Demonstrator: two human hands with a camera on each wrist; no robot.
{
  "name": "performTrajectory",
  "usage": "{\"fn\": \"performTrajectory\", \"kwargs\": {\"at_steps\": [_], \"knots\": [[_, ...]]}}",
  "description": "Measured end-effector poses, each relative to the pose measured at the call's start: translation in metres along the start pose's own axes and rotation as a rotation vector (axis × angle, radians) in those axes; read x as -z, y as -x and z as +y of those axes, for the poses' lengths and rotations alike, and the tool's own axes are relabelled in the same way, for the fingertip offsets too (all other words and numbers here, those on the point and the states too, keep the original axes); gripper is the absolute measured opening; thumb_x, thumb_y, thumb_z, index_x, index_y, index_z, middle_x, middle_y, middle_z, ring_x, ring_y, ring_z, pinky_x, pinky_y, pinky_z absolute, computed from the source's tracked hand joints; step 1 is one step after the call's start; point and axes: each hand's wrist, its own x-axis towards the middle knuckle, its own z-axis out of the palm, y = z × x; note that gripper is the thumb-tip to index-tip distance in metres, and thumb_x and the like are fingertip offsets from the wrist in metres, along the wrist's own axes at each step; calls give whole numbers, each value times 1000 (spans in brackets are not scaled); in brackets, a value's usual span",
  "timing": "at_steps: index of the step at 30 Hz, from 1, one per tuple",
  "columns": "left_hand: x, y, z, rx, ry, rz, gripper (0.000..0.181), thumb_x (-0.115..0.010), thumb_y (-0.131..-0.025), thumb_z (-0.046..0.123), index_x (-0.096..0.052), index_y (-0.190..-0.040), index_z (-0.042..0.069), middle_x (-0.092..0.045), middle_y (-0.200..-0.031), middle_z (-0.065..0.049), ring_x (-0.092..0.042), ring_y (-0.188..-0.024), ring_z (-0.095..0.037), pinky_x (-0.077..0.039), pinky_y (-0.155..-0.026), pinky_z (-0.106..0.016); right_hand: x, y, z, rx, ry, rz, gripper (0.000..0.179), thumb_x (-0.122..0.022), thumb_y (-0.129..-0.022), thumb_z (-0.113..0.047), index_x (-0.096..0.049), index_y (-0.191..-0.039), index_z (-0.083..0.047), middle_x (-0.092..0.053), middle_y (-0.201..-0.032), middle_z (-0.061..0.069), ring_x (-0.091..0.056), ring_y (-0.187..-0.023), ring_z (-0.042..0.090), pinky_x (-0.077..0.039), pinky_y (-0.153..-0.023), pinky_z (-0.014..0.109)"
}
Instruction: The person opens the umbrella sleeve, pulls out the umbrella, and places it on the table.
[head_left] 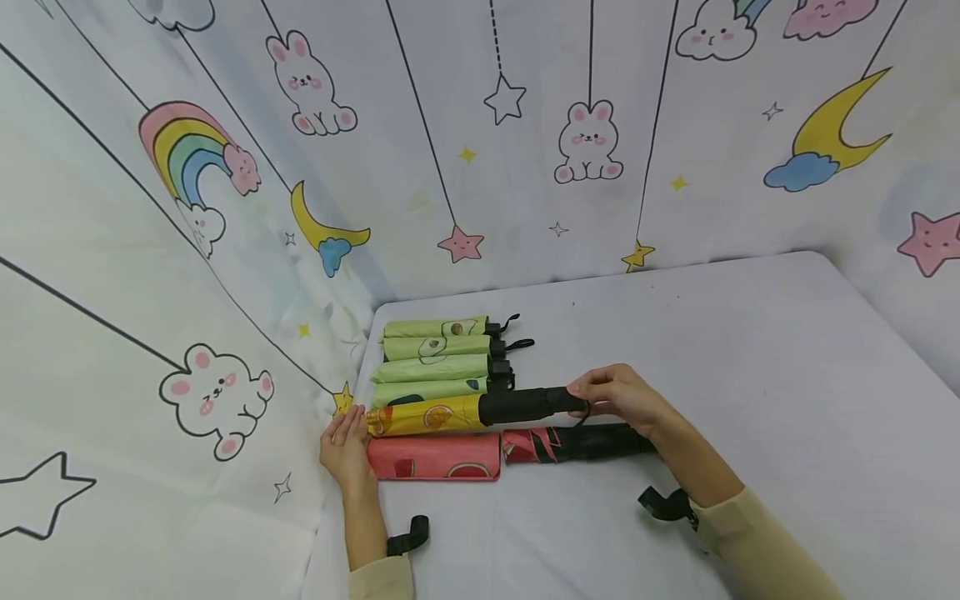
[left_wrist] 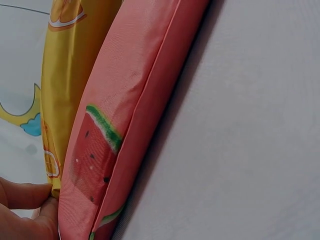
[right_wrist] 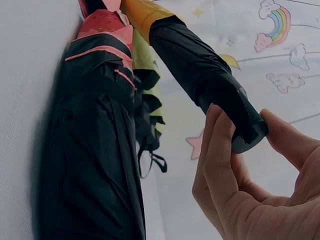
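Left hand [head_left: 347,450]: finger and thumb pinching yellow-and-black umbrella [head_left: 478,412], nine-o'clock end. Relative to it: green umbrellas [head_left: 446,367] at eleven, red pouch [head_left: 435,458] at seven, red-and-black umbrella [head_left: 577,443] at four. Right hand [head_left: 619,393]: fingers clamped on yellow-and-black umbrella's three-o'clock end.

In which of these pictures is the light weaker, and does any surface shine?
Head view: brightest; left wrist view: dimmer, sheen on the yellow umbrella, dark shadow along the pink cover; right wrist view: also dim, left edge of the black fabric looks blurred.
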Motion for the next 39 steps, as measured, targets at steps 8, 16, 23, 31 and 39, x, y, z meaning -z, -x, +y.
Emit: {"fn": "performTrajectory", "kwargs": {"at_steps": [8,16,23,31,39], "knots": [[0,0,-2,-6,10,4,56,-60,-94,-20,-42,-146,-11,-58,-143,-31,-66,-126,-30,-56,-98,-27,4,5,-2,12,18,1,33,-71,-100,-19,-70,-110,13,-71,-102,13,-76,-87,28,-61,-93,43],[-1,1,-2,-3,29,-4,54,-61,-94,-20,-42,-144,-11,-58,-142,-31,-66,-126,-32,-58,-94,-25,8,10,-3,26,17,-4,33,-70,-101,-17,-68,-111,15,-70,-98,13,-76,-87,29,-62,-93,42],[-1,0,-3,-19,12,-5,52,-61,-95,-18,-43,-144,-11,-59,-141,-32,-66,-126,-32,-56,-99,-27,14,15,-3,34,37,-1,36,-70,-101,-18,-67,-113,15,-70,-101,13,-76,-90,30,-61,-93,41],[-2,0,-4,-10,3,-8,53,-61,-95,-18,-43,-144,-11,-59,-141,-31,-67,-125,-31,-55,-101,-28,25,24,-2,42,43,-1,38,-68,-103,-18,-65,-116,17,-72,-99,12,-76,-92,33,-60,-94,39],[0,0,-2,-3,0,-7,55,-61,-96,-18,-42,-146,-11,-58,-143,-31,-65,-128,-32,-55,-100,-27,31,31,-4,48,44,-7,38,-67,-103,-17,-65,-117,18,-73,-101,12,-76,-91,30,-60,-93,39]]}}
